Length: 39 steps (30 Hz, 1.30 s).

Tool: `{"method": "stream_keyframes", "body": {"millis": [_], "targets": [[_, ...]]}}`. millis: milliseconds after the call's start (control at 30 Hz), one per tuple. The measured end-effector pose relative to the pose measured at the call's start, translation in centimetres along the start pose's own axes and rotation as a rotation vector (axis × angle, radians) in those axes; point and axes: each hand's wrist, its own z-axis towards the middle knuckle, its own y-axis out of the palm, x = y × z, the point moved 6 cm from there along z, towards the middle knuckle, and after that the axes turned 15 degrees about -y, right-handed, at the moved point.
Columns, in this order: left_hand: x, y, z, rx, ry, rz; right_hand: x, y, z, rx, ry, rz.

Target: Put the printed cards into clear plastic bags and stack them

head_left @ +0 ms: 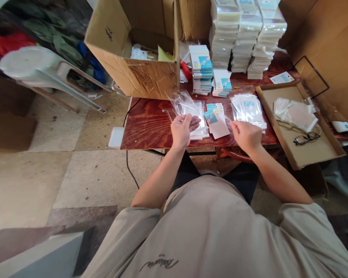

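Note:
My left hand (182,132) is palm up over a pile of clear plastic bags (201,129), its fingers apart. Just beyond it, one clear bag (183,101) sticks up at a slant. My right hand (247,136) is closed with the fingertips together, slightly blurred; what it pinches, if anything, I cannot make out. Between both hands lie several loose blue and white printed cards (218,121), partly fanned. Beside my right hand, a pile of bagged cards (248,110) rests on the red wood-grain table (150,123).
At the back stand card stacks (202,71) and tall stacks of clear packets (225,34). A big open carton (153,79) is at back left. On the right, a shallow cardboard tray (313,154) holds eyeglasses (306,138) and crumpled plastic (297,114). A stool (31,63) stands left.

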Motion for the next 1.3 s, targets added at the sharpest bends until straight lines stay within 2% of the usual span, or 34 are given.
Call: {"method": "stream_keyframes", "body": {"millis": [67, 133, 300, 467, 567, 800, 900, 1100, 1167, 1233, 1300], "targets": [[0.1, -0.5, -0.2, 0.012, 0.005, -0.001, -2.0, 1.7, 0.0, -0.138, -0.153, 0.035], [0.0, -1.0, -0.3, 0.026, -0.001, 0.006, -3.2, 2.8, 0.3, -0.218, -0.243, 0.084], [-0.1, -1.7, -0.4, 0.047, -0.012, 0.033, -3.5, 3.7, 3.4, -0.122, -0.156, 0.135], [-0.2, -2.0, -0.3, 0.042, -0.021, 0.014, -4.4, 5.8, 6.3, -0.389, -0.075, 0.119], [-0.2, -2.4, -0.3, 0.045, -0.017, 0.017, -4.7, 5.8, 6.8, -0.464, 0.010, 0.103], [-0.6, -2.4, -0.2, 0.050, -0.031, 0.019, -5.8, 5.5, 7.1, -0.398, 0.081, 0.064], [-0.6, -2.4, -0.2, 0.040, -0.029, 0.009, -6.0, 5.4, 7.3, -0.412, 0.067, 0.067], [-0.5, -2.5, 0.0, 0.043, -0.030, 0.002, -6.1, 4.8, 7.6, -0.547, -0.047, 0.063], [-0.5, -2.5, 0.1, 0.045, -0.028, -0.014, -5.6, 3.4, 7.6, -0.497, -0.065, 0.038], [-0.6, -2.3, 0.1, 0.040, -0.025, -0.036, -4.3, 1.0, 7.1, -0.333, 0.020, 0.014], [-0.6, -2.1, 0.2, 0.027, -0.032, -0.062, -3.1, -1.5, 6.0, -0.141, 0.120, 0.093]]}}
